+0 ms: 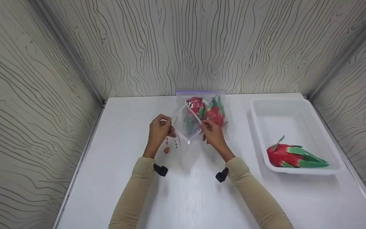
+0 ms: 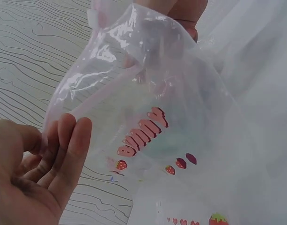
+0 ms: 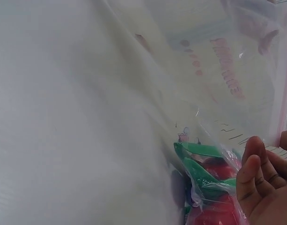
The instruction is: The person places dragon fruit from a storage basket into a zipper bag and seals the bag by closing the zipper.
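Observation:
My left hand (image 1: 160, 129) pinches one side of the mouth of a clear zip bag (image 2: 148, 136) between thumb and fingers. Its print shows pink lettering and small strawberries. The opposite side of the mouth is pinched by my right hand (image 1: 214, 135), so the pink zip edge (image 2: 53, 110) spreads apart into a gap. Just behind the held bag, a second zip bag with a purple strip (image 1: 200, 93) lies on the table. Inside it are two red dragon fruits with green leaves, one on the left (image 1: 196, 104) and one on the right (image 1: 214, 117).
On the right stands a white basket (image 1: 259, 136), holding one dragon fruit (image 1: 286, 156) near its front. The white table (image 1: 113, 190) backs onto a wall (image 1: 157, 47) with a wood-grain pattern, and similar walls rise at both sides.

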A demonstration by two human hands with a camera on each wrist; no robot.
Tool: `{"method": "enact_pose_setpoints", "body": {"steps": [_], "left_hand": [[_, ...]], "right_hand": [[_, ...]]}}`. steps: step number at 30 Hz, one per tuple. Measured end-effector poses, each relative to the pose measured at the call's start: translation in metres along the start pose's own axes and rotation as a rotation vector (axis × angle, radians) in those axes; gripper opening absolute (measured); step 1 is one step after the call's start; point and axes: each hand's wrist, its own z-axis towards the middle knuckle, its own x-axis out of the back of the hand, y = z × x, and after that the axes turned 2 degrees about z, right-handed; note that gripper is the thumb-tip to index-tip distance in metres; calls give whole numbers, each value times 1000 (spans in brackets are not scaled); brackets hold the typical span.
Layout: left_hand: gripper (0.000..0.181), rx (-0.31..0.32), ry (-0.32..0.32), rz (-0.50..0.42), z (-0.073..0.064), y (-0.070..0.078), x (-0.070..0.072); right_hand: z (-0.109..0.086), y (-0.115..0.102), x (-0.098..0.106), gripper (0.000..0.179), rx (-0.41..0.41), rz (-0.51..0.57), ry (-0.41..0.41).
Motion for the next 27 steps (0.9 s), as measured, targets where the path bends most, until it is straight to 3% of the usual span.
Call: {"method": "enact_pose_setpoints", "body": {"steps": [4,13,27], "left_hand": [[14,-11,-1,10,1,-1,0],[16,32,12,51,1,0,-1],[18,29,7,24,1,-2,1]], "right_hand": [[1,-2,7,29,49,5,-27],[5,-8,28,37,91,-28,-80],[14,-15,64,38,174,-144,-155]]}}
